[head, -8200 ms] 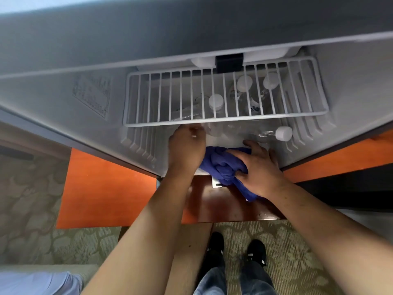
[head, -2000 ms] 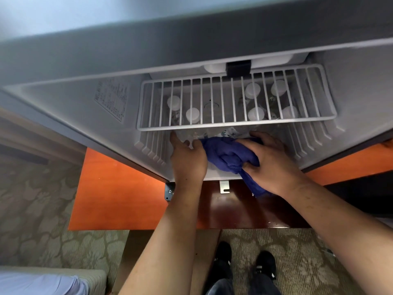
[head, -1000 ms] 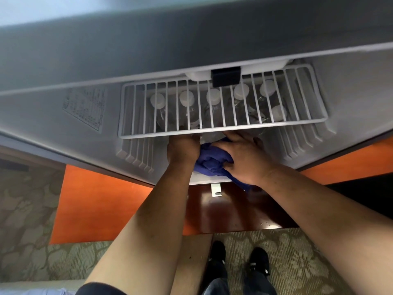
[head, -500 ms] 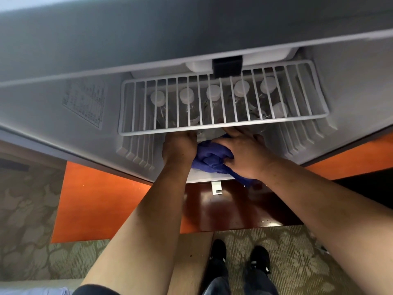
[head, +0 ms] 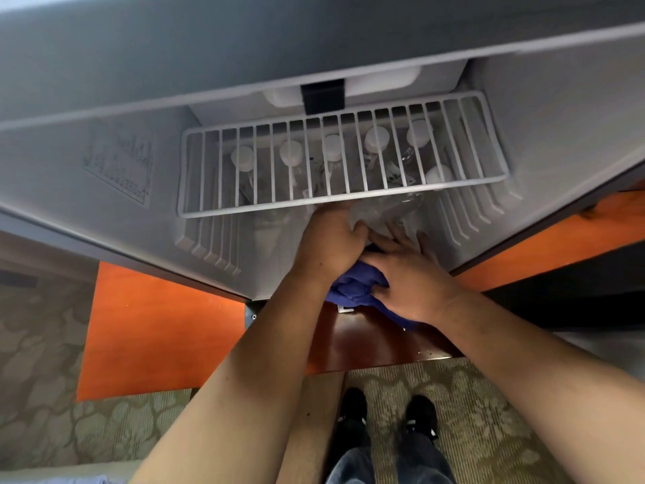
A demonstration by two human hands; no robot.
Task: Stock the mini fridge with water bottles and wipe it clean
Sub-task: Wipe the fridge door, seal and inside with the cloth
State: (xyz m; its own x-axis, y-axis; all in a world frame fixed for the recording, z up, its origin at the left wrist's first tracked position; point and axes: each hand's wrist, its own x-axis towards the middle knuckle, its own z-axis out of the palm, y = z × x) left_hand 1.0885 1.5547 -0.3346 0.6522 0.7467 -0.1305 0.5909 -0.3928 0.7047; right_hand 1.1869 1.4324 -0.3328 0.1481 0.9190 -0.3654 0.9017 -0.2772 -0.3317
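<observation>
Where the mini fridge (head: pixel 544 141) stands open, its white wire shelf (head: pixel 343 199) spans the cavity and the water bottles (head: pixel 377 139) stand beneath it, their white caps showing through the bars: five in a back row and a sixth cap nearer the front at the right end. The bottles are clear plastic with pale round caps, and their bodies blur behind the wires. One more clear bottle (head: pixel 387 213) sits under the shelf's front rail, just beyond the fingertips of both hands, its crinkled transparent wall catching light; its cap is hidden.

The left hand (head: pixel 330 242) reaches in below the rail with its fingers curled closed around the near side of that clear bottle, thumb pressed against it. The right hand (head: pixel 412 277) lies just beside it, touching it at the knuckles, fingers spread and laid flat toward the bottle while the palm and thumb press down on a blue cloth (head: pixel 359 286). The cloth is bunched and folded, deep blue, wedged beneath both hands at the fridge's front lip, with a tail hanging down past the right wrist over the dark wooden cabinet (head: pixel 380 344). Below the forearms, patterned carpet (head: pixel 471 413) and two black shoes (head: pixel 354 405) show
</observation>
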